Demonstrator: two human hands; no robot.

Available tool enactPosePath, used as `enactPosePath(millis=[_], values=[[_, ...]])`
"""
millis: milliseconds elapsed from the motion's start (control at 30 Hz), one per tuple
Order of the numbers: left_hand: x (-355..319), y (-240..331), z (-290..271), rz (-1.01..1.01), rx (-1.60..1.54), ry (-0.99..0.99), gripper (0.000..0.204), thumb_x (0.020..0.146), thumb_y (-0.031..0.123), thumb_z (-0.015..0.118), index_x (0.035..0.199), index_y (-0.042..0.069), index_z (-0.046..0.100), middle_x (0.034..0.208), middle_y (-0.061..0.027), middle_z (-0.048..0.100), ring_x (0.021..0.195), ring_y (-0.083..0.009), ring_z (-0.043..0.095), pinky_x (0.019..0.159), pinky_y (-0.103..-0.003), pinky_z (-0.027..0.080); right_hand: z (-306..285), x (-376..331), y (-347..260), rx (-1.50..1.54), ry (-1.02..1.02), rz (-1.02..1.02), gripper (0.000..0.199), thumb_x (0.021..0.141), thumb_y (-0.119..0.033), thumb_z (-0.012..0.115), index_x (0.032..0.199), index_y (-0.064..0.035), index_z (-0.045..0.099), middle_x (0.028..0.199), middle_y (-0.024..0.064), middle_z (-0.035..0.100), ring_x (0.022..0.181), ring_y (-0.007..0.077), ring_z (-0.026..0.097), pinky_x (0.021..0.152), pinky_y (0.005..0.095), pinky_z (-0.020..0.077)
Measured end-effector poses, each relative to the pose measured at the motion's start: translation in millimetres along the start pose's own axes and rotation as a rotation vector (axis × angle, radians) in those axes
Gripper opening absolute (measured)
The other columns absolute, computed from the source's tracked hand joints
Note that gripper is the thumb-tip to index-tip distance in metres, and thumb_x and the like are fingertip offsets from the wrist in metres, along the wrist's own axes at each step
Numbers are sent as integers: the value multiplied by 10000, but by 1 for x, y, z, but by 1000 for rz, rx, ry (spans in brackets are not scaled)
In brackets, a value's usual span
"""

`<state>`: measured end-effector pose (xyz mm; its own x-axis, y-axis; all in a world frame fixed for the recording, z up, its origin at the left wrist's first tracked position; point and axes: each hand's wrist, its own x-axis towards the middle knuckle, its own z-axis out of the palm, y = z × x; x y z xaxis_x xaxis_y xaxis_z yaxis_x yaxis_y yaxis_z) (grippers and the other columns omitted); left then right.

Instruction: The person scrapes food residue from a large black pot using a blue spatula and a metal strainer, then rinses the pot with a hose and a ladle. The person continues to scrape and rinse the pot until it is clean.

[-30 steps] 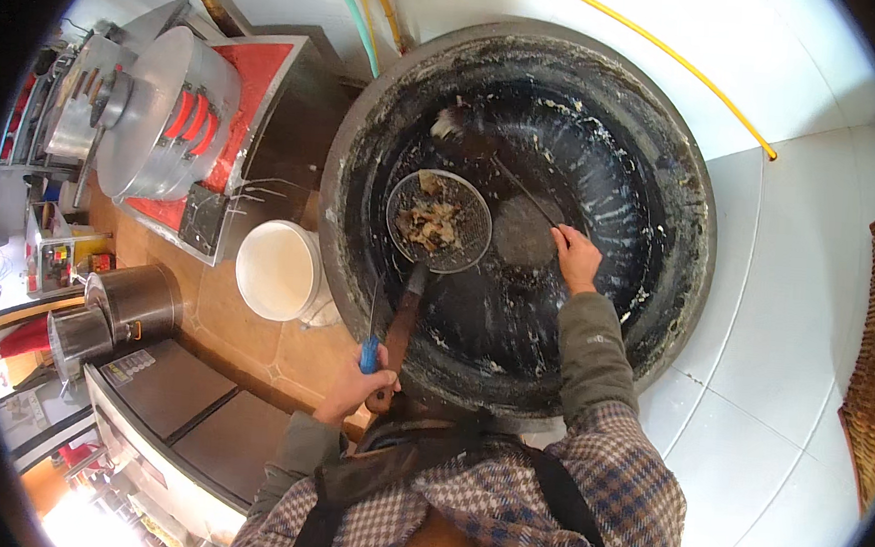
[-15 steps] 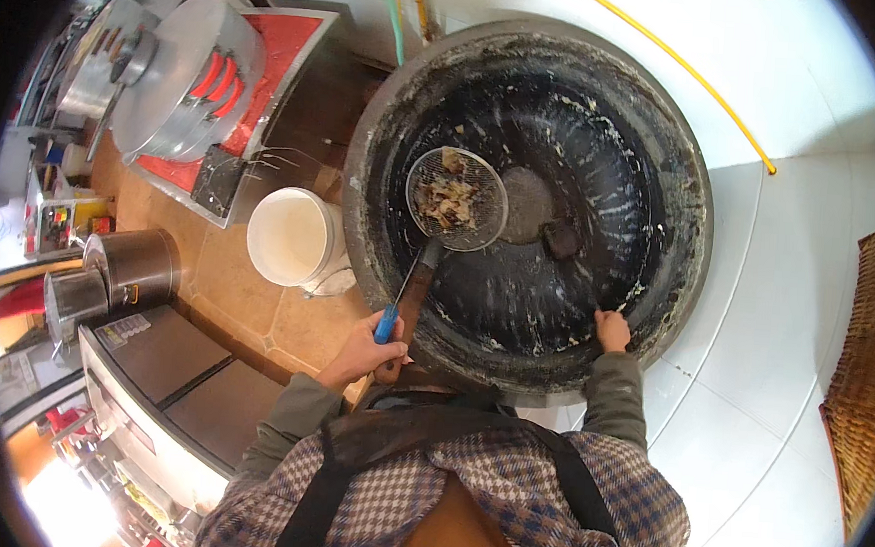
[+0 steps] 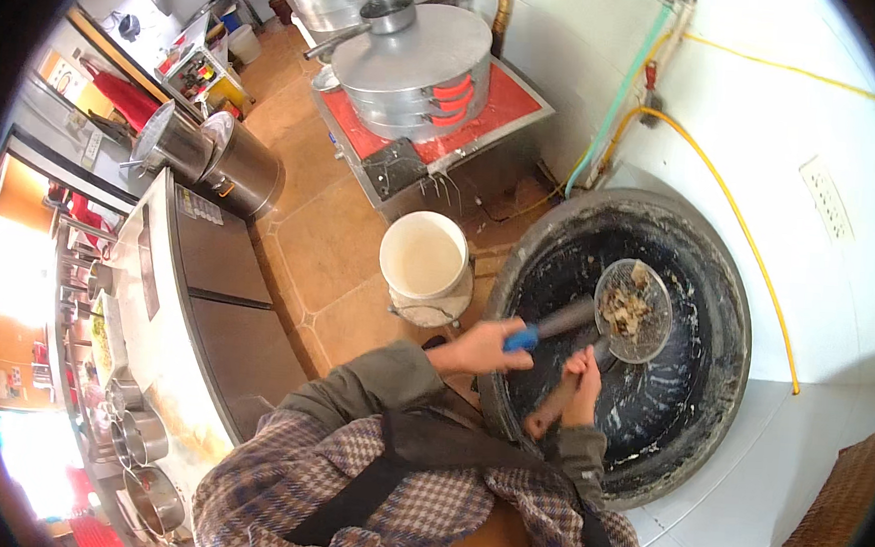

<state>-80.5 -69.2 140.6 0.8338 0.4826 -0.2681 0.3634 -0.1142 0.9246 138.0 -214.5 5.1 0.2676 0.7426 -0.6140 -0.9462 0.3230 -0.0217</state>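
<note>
My left hand (image 3: 481, 346) is closed round the blue handle of a flat-bladed tool (image 3: 567, 319), whose dull blade reaches over the big black tub (image 3: 736, 282). In my right hand (image 3: 581, 383) is the wooden handle of a mesh skimmer (image 3: 654, 335). The skimmer's round basket hangs over the tub's inside and carries pale brown, wet-looking scraps (image 3: 623, 313). White smears and bits cling to the tub's dark inner wall. The blade and the skimmer's neck lie close together; whether they touch I cannot tell.
Left of the tub stands a white bucket (image 3: 390, 271). Behind it, stacked steamers (image 3: 410, 61) sit on a red-topped stove (image 3: 516, 103). A steel-doored counter (image 3: 218, 345) runs along the left. A yellow hose (image 3: 751, 233) hangs on the white wall; a wicker panel (image 3: 834, 503) is at lower right.
My view has swung left. The skimmer's handle has passed from my left hand to my right, which was by the tub's near wall. My left hand keeps the blue-handled tool.
</note>
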Motion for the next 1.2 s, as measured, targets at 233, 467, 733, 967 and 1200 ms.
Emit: enactPosePath(millis=[233,467,733,967,1200], values=[[103,-80,-332,35,647,940,409,851,337,654,1087,29,527,1022,-244,608,952,-453,600,803,-510,488,-28,-91,19,-24,-76,-78,292,1050,-288,439,1153,-40,556,721,-43,390,513,32,344,421,212,295],[226,-166,-527,-64,1163,791,427,901,346,591,1134,-8,541,1077,-265,606,1090,-429,541,903,-494,458,-37,-48,61,-554,413,-277,191,965,-238,607,866,-135,480,653,-39,416,480,63,355,441,245,310],[231,-151,-633,65,1490,983,513,875,535,553,1049,58,625,1060,-160,668,965,-372,635,802,-514,502,1,-78,95,-566,401,-345,235,957,-231,615,819,-131,453,652,-28,438,488,68,383,436,255,344],[175,-174,-743,-315,1668,282,561,862,617,502,880,95,707,815,-125,679,769,-304,649,711,-502,496,16,-110,111,-672,473,-437,228,959,-197,603,837,-96,438,594,-24,409,408,72,324,363,252,274],[210,-182,-628,-385,119,589,401,757,383,684,759,-17,667,709,-134,647,597,-197,602,531,-366,537,-46,-91,100,-528,362,-274,217,956,-228,595,793,-133,488,651,-24,440,507,81,411,445,254,354]])
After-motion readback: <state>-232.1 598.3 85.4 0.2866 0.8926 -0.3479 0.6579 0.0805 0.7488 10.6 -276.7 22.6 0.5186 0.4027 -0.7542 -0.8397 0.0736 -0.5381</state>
